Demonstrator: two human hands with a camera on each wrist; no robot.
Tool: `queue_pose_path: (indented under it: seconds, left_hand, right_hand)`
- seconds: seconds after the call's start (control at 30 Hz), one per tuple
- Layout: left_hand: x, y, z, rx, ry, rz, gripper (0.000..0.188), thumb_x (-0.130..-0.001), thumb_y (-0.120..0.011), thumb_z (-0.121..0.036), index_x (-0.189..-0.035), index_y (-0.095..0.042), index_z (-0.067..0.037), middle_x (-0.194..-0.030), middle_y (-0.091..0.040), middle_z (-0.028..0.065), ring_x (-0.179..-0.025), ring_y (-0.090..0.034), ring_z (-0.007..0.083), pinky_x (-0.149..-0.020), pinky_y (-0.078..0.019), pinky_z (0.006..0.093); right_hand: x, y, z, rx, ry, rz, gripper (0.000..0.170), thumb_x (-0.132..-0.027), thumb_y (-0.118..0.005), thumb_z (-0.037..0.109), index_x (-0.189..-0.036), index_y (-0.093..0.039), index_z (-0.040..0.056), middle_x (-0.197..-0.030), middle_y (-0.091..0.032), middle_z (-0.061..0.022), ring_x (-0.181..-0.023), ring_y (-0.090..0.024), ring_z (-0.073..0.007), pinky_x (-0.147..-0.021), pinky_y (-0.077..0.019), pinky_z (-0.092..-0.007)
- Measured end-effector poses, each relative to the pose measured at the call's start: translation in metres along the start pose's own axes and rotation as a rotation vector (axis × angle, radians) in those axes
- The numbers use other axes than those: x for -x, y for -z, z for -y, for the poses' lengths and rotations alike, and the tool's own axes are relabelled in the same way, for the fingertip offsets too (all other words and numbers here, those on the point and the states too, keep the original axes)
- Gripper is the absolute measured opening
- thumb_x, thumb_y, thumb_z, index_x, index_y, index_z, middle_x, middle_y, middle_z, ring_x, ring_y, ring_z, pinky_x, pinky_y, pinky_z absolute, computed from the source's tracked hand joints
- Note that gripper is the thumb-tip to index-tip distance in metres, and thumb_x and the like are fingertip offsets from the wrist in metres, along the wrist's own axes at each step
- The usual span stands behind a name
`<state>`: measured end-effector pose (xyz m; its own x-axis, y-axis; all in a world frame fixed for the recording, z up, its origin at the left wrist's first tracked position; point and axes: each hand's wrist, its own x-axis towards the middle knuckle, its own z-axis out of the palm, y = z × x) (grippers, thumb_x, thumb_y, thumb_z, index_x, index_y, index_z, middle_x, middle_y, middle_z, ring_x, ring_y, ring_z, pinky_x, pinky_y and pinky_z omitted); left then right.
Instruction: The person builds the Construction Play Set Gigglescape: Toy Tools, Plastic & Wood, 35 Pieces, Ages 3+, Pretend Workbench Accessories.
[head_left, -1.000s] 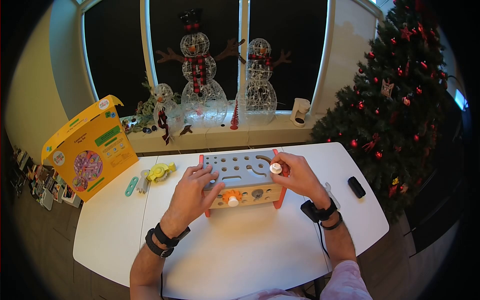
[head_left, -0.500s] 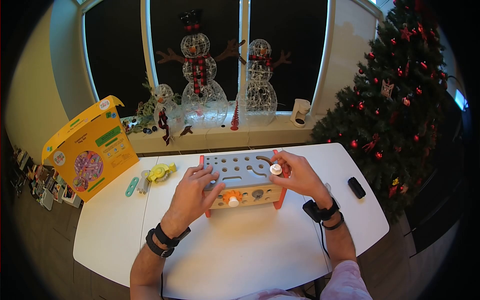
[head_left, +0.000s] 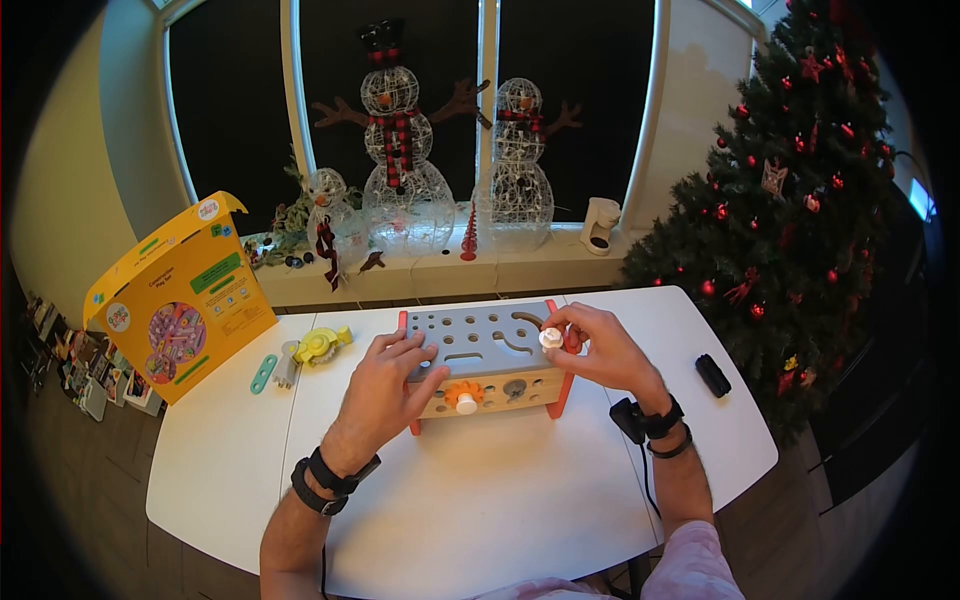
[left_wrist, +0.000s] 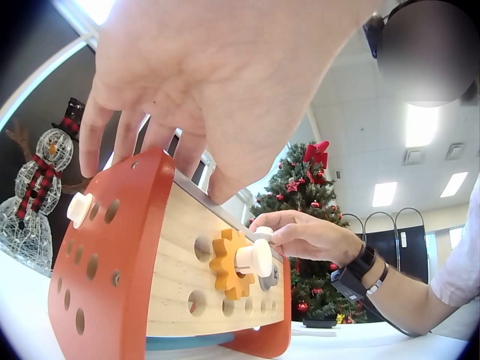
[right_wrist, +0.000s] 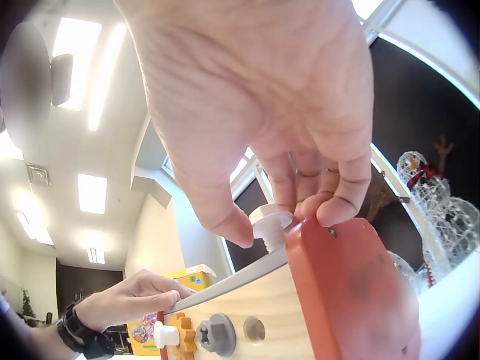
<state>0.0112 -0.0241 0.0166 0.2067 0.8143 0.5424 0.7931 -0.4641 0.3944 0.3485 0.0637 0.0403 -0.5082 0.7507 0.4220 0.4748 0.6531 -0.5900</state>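
The toy workbench (head_left: 470, 345) has a grey top with holes and slots, wooden sides and red ends. My left hand (head_left: 385, 385) lies with spread fingers on the top's left end. At the top's right corner my right hand (head_left: 605, 350) pinches a white bolt (head_left: 551, 339) between thumb and fingers; in the right wrist view the threaded shaft of the white bolt (right_wrist: 273, 232) shows above the top. An orange gear (left_wrist: 231, 264) with a white peg (left_wrist: 255, 258) and a grey bolt (right_wrist: 216, 334) sit on the front side.
Left of the workbench lie a yellow-green toy piece (head_left: 321, 345), a grey piece (head_left: 286, 366) and a teal strip (head_left: 264, 373), beside a yellow box (head_left: 185, 300). A black object (head_left: 713, 375) lies on the table's right side.
My right hand has turned slightly at the white bolt, its wrist shifting a little to the right. My left hand has stayed in place.
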Motion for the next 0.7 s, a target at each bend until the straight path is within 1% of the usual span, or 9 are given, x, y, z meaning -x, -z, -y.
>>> queue_pose_path:
  seconds: [0.07,0.13,0.17,0.23,0.27,0.33,0.47,0.67,0.7]
  left_hand:
    - [0.0,0.0,0.0,-0.001,-0.002,-0.002,0.041,-0.099,-0.082,-0.027,-0.127,-0.079,0.003,-0.138,-0.074,0.0254,-0.135,-0.063,0.0425,-0.116,-0.0506,0.0468]
    - [0.0,0.0,0.0,0.005,-0.005,-0.007,0.041,-0.099,-0.082,-0.027,-0.128,-0.079,0.002,-0.138,-0.074,0.0255,-0.135,-0.063,0.0427,-0.116,-0.0507,0.0468]
    - [0.0,0.0,0.0,0.005,-0.004,-0.007,0.041,-0.099,-0.082,-0.027,-0.128,-0.079,0.002,-0.138,-0.074,0.0255,-0.135,-0.063,0.0427,-0.116,-0.0507,0.0468]
    - [0.001,-0.001,0.001,0.014,-0.005,-0.014,0.041,-0.099,-0.082,-0.027,-0.127,-0.079,0.002,-0.138,-0.074,0.0255,-0.135,-0.063,0.0428,-0.115,-0.0508,0.0469]
    - [0.001,-0.001,0.001,0.015,-0.004,-0.016,0.041,-0.099,-0.082,-0.027,-0.127,-0.079,0.002,-0.138,-0.074,0.0255,-0.135,-0.063,0.0428,-0.115,-0.0508,0.0469]
    - [0.001,-0.002,0.003,0.001,-0.032,-0.035,0.039,-0.1,-0.081,-0.029,-0.123,-0.08,0.002,-0.134,-0.076,0.024,-0.133,-0.063,0.0432,-0.113,-0.0527,0.0472]
    - [0.001,-0.002,0.002,0.003,-0.029,-0.033,0.039,-0.1,-0.08,-0.029,-0.123,-0.08,0.002,-0.134,-0.076,0.0239,-0.133,-0.063,0.0433,-0.113,-0.0527,0.0473]
    - [0.0,0.0,0.002,0.0,-0.032,-0.034,0.038,-0.1,-0.08,-0.03,-0.122,-0.08,0.001,-0.133,-0.076,0.0232,-0.133,-0.063,0.0434,-0.113,-0.0521,0.0473]
    - [0.0,0.0,0.001,0.008,-0.028,-0.022,0.039,-0.099,-0.081,-0.028,-0.124,-0.079,0.002,-0.134,-0.076,0.0246,-0.134,-0.063,0.0436,-0.114,-0.0515,0.0472]
  right_hand:
    - [0.0,0.001,0.002,0.005,-0.002,0.003,0.031,-0.09,-0.082,0.019,-0.114,-0.074,0.0019,-0.09,-0.061,-0.0045,-0.075,-0.054,-0.0149,-0.068,-0.0482,-0.0306]
    - [0.0,0.003,0.004,0.013,0.008,0.009,0.036,-0.09,-0.084,0.021,-0.119,-0.073,0.0022,-0.092,-0.064,-0.0048,-0.077,-0.058,-0.014,-0.07,-0.0507,-0.0299]
    - [0.001,0.006,0.008,0.013,0.009,0.01,0.036,-0.09,-0.084,0.021,-0.119,-0.073,0.0022,-0.092,-0.064,-0.0048,-0.077,-0.058,-0.014,-0.07,-0.0507,-0.0299]
    - [0.002,0.014,0.017,-0.044,-0.064,-0.013,0.042,-0.091,-0.086,0.022,-0.126,-0.071,0.0029,-0.097,-0.067,-0.0049,-0.079,-0.061,-0.0127,-0.072,-0.0539,-0.0296]
    - [0.002,0.017,0.017,-0.044,-0.063,-0.012,0.042,-0.091,-0.086,0.022,-0.126,-0.071,0.0029,-0.097,-0.067,-0.0049,-0.079,-0.061,-0.0127,-0.072,-0.0539,-0.0296]
    - [0.004,0.026,0.015,-0.012,-0.017,-0.112,0.046,-0.091,-0.087,0.02,-0.131,-0.07,0.0039,-0.102,-0.069,-0.0044,-0.079,-0.062,-0.0112,-0.074,-0.056,-0.0288]
    - [0.007,0.041,0.014,-0.072,-0.056,-0.179,0.044,-0.091,-0.087,0.018,-0.13,-0.072,0.0044,-0.109,-0.07,-0.0041,-0.082,-0.063,-0.0094,-0.078,-0.058,-0.0279]
    - [0.015,0.058,0.017,-0.135,-0.071,-0.232,0.039,-0.094,-0.085,0.016,-0.129,-0.073,0.0046,-0.11,-0.069,-0.003,-0.083,-0.063,-0.0082,-0.079,-0.0584,-0.0272]
    - [0.015,0.059,0.017,-0.134,-0.07,-0.237,0.039,-0.094,-0.085,0.016,-0.129,-0.073,0.0046,-0.11,-0.069,-0.003,-0.083,-0.063,-0.0082,-0.079,-0.0584,-0.0272]
